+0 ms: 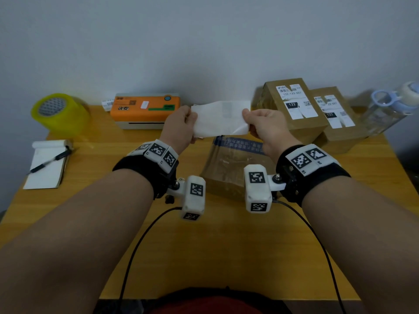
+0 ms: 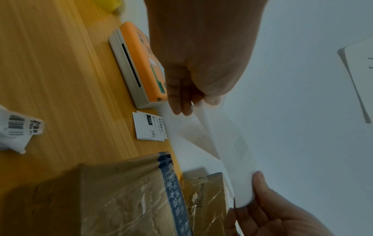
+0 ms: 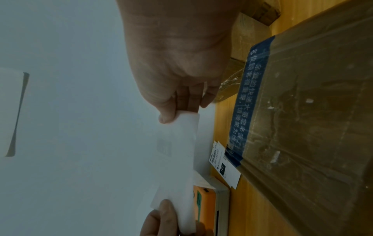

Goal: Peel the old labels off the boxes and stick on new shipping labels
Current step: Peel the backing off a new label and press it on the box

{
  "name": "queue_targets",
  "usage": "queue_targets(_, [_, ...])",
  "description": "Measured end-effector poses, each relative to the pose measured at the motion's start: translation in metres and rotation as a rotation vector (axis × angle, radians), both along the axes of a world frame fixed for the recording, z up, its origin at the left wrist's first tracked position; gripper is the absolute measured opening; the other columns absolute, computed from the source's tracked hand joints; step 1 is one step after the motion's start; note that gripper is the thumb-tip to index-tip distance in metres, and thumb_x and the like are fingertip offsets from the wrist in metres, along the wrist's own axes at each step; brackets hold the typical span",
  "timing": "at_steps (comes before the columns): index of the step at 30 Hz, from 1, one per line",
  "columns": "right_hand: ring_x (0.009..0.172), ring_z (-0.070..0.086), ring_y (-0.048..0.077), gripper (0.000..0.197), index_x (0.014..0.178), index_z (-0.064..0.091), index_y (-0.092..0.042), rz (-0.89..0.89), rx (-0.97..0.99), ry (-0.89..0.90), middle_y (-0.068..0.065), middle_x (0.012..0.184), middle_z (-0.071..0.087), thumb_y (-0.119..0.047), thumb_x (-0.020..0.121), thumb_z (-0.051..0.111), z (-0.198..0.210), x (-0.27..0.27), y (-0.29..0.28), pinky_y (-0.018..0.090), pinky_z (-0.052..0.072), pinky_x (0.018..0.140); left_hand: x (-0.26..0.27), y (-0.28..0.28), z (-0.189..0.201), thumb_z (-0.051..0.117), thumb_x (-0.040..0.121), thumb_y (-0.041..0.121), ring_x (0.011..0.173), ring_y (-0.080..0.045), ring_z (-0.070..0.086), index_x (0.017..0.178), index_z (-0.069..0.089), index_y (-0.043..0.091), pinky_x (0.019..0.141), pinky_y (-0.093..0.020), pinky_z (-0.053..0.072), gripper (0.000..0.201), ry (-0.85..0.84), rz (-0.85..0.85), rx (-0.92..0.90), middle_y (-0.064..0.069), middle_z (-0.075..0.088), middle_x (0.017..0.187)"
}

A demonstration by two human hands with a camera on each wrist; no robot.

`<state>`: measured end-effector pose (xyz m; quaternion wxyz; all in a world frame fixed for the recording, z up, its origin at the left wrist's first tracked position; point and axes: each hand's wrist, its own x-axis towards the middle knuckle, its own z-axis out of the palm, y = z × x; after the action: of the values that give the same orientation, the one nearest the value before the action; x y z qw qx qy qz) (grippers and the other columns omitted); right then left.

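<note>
Fingers pinching on both sides: left hand (image 1: 181, 125) has thumb and curled fingers (image 2: 179, 102) nipped on one short edge of the white label sheet (image 1: 221, 117), right hand (image 1: 264, 126) pinches the opposite edge, thumb on the near face, fingers (image 3: 189, 99) behind. Sheet's held up in the air at centre frame in the head view, stretched between the 2 hands, blank side toward the camera w/ faint print showing through. In the left wrist view a corner near the left fingers looks split into 2 thin layers; can't tell which is backing.

Right below the sheet, centre of the head frame, a brown box w/ blue printed tape (image 1: 233, 164) sits on the wooden desk (image 1: 204, 245), top face wrapped in clear tape, no label on the part that shows. Upper right: 2 more labelled boxes (image 1: 294, 107) side by side, touching, each w/ a white "122" label on top. Far right edge, a clear water bottle (image 1: 390, 107) w/ a pale blue loop, blurry.

Top centre-left, orange label printer (image 1: 145, 108) against the wall. Wrist views show a small stack of printed labels (image 2: 150, 126) lying flat btw printer and the taped box. Upper left, yellow tape roll (image 1: 60, 113). Left edge, notepad (image 1: 48, 166) w/ a black pen (image 1: 51, 160) lying across it. Left wrist view also catches a crumpled barcode label (image 2: 19, 131) on the desk at mid-left.
</note>
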<state>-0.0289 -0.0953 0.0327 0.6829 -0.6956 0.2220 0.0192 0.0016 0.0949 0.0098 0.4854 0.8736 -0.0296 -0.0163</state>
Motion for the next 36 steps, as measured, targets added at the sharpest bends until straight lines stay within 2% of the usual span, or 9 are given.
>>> queue_targets(6, [0.069,0.062,0.008,0.016,0.09,0.066,-0.003,-0.017,-0.049,-0.008,0.002,0.079,0.066,-0.019,0.09,0.063,0.002,-0.002,0.0,0.018,0.05,0.059,0.003,0.008,-0.007,0.04,0.1,0.022,0.077,-0.022,0.052,0.097,0.052,0.005,0.069,-0.041,0.053,0.022,0.004,0.009,0.074,-0.008,0.052,0.088])
queue_targets(9, [0.054,0.058,-0.002,0.014,0.082,0.065,-0.01,-0.026,-0.09,-0.018,-0.005,0.068,0.062,-0.02,0.091,0.062,0.004,-0.001,0.002,0.013,0.047,0.052,0.005,0.012,-0.009,0.04,0.1,0.022,0.074,-0.02,0.045,0.088,0.048,0.009,0.065,-0.033,0.039,0.02,-0.014,0.022,0.142,0.001,0.045,0.072])
queue_targets(12, [0.061,0.059,0.001,0.015,0.081,0.065,-0.013,-0.024,-0.108,-0.016,-0.005,0.071,0.063,-0.021,0.092,0.061,0.006,0.0,0.003,0.016,0.049,0.058,0.006,0.018,-0.01,0.04,0.1,0.02,0.075,-0.019,0.043,0.088,0.048,0.01,0.067,-0.029,0.034,0.018,-0.026,0.038,0.189,0.005,0.04,0.068])
queue_targets(14, [0.068,0.061,0.005,0.015,0.08,0.064,-0.013,-0.022,-0.1,-0.013,-0.004,0.075,0.065,-0.021,0.092,0.06,0.006,0.0,0.003,0.018,0.052,0.063,0.007,0.021,-0.009,0.04,0.1,0.02,0.076,-0.019,0.043,0.088,0.05,0.008,0.068,-0.029,0.033,0.019,-0.038,0.043,0.211,0.003,0.041,0.07])
queue_targets(17, [0.065,0.059,0.002,0.019,0.074,0.062,-0.015,-0.035,-0.109,-0.01,-0.006,0.071,0.062,-0.021,0.092,0.06,0.005,0.001,0.003,0.011,0.046,0.053,0.006,0.025,-0.008,0.04,0.1,0.017,0.079,-0.018,0.043,0.097,0.057,-0.001,0.071,-0.029,0.036,0.025,-0.045,0.058,0.221,-0.005,0.047,0.082])
queue_targets(23, [0.074,0.057,-0.001,0.03,0.063,0.055,-0.017,-0.054,-0.153,-0.007,-0.005,0.073,0.06,-0.021,0.093,0.059,0.001,0.004,0.002,0.006,0.036,0.049,0.007,0.034,-0.011,0.041,0.1,0.016,0.074,-0.018,0.044,0.088,0.053,0.008,0.067,-0.026,0.033,0.019,-0.029,0.082,0.246,-0.008,0.049,0.082])
queue_targets(28, [0.069,0.053,-0.001,0.032,0.062,0.053,-0.016,-0.056,-0.19,-0.003,-0.003,0.073,0.059,-0.021,0.094,0.057,-0.003,0.005,0.0,0.004,0.033,0.047,0.011,0.044,-0.018,0.041,0.1,0.019,0.073,-0.022,0.042,0.088,0.051,0.003,0.068,-0.03,0.032,0.022,0.007,0.109,0.328,-0.011,0.045,0.085])
queue_targets(31, [0.068,0.052,0.003,0.029,0.065,0.054,-0.016,-0.073,-0.213,-0.004,-0.001,0.073,0.057,-0.022,0.093,0.058,-0.005,0.006,-0.001,0.008,0.033,0.051,0.012,0.049,-0.022,0.041,0.1,0.02,0.078,-0.025,0.044,0.084,0.044,0.009,0.068,-0.031,0.033,0.02,0.032,0.122,0.363,-0.013,0.045,0.09])
queue_targets(36, [0.065,0.051,0.008,0.025,0.067,0.057,-0.017,-0.124,-0.226,-0.04,-0.003,0.067,0.054,-0.021,0.092,0.06,-0.008,0.01,0.003,0.017,0.041,0.061,0.014,0.056,-0.025,0.042,0.099,0.023,0.091,-0.036,0.054,0.088,0.049,0.007,0.072,-0.033,0.036,0.021,0.07,0.168,0.419,-0.021,0.054,0.1])
